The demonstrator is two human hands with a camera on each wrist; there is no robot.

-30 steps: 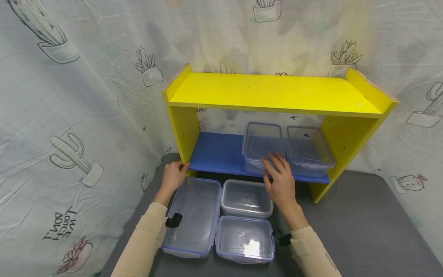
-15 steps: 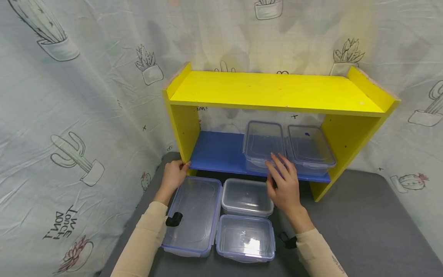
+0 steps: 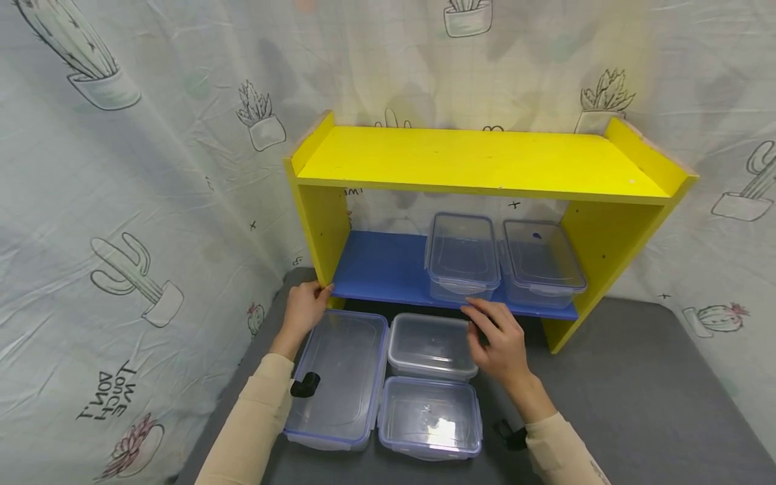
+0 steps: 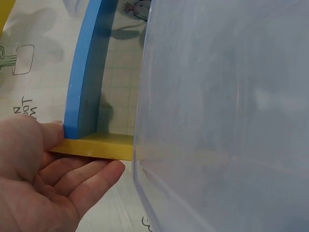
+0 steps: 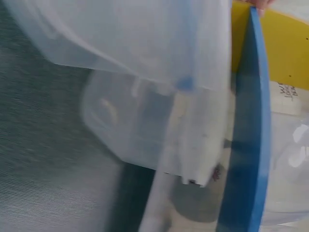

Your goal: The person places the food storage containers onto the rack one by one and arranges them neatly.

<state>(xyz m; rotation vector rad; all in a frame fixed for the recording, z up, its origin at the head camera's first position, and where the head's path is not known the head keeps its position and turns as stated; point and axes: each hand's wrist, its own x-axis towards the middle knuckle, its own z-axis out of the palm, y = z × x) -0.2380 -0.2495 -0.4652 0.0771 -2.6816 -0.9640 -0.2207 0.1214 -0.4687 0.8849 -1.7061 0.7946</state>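
Observation:
My left hand (image 3: 305, 311) grips the front edge of the shelf unit's yellow side panel (image 3: 315, 225) where it meets the blue shelf (image 3: 384, 269). In the left wrist view its thumb lies against the blue edge and the fingers curl outside the panel. My right hand (image 3: 502, 343) is held before the shelf with loosely bent fingers and nothing in them. Just beyond its fingertips, one clear lidded container (image 3: 463, 249) stands on the shelf, beside another lidded container (image 3: 542, 256) at the right.
Below the shelf, on the grey surface (image 3: 642, 391), lie a large flat container (image 3: 342, 377), a container with a greyish lid (image 3: 432, 343) and a blue-rimmed container (image 3: 429, 414). A yellow top board (image 3: 479, 158) spans the unit. Printed cloth (image 3: 182, 188) hangs behind.
My right hand has drawn back from the left container on the shelf, toward me and slightly right, its fingers bending more. My left hand stays at the panel. The containers have not moved.

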